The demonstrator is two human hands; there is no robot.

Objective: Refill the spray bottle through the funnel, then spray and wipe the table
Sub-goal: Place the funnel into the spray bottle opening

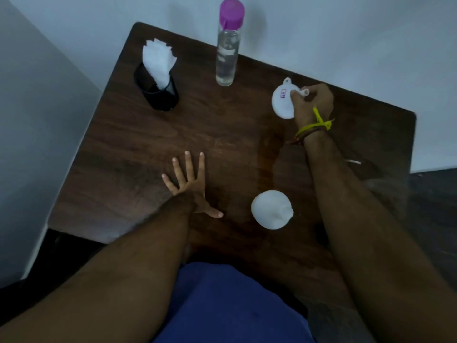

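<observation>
White funnel [283, 100] lies at the table's [128, 134] far right, its spout gripped by the right hand [312, 102]; left hand [190, 186] rests flat, fingers spread. Spray bottle [272, 212] near the front edge shows only a blurred white top.

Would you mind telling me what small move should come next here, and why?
Probably lift the funnel and carry it toward the white spray bottle near the table's front edge. The right hand already pinches the funnel's spout, the left hand rests flat on the wood, and the purple-capped water bottle stands closed at the back, so pouring cannot start yet.
</observation>
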